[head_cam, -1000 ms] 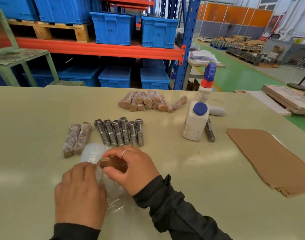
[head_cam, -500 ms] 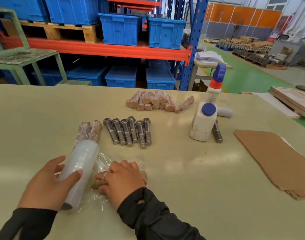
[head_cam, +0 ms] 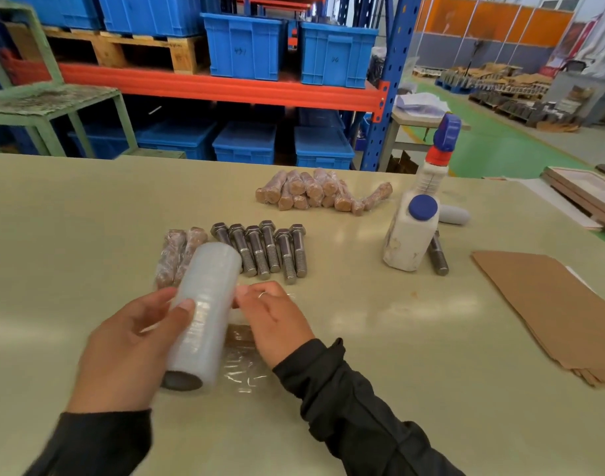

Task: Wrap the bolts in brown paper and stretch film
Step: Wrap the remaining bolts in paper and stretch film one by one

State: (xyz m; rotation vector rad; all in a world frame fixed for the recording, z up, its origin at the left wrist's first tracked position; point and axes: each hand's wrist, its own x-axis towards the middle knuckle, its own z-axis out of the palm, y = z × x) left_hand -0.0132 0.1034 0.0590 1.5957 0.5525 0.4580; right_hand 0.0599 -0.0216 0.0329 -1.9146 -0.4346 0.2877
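- The surface (head_cam: 88, 207) is carrying everything; stretch-filming one paper-wrapped bolt looks like the step in hand.
- The left hand (head_cam: 129, 348) is gripping the film roll (head_cam: 205, 310), fingers curled round it.
- The right hand (head_cam: 273, 321) is pressing the wrapped bolt (head_cam: 239, 334) under its fingers; their curl I cannot tell.
- Six bare bolts (head_cam: 263, 249) are waiting beyond the fingertips.
- Next, I judge: pulling film taut, rolling the bolt.

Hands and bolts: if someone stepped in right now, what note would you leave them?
Left hand grips the stretch film roll. Right hand holds the paper-wrapped bolt, with film trailing beneath.
Done: a far pile of wrapped bolts and two more beside the roll.
Left: six bare bolts in a row, one more behind the white bottle. Brown paper sheets lie at right.
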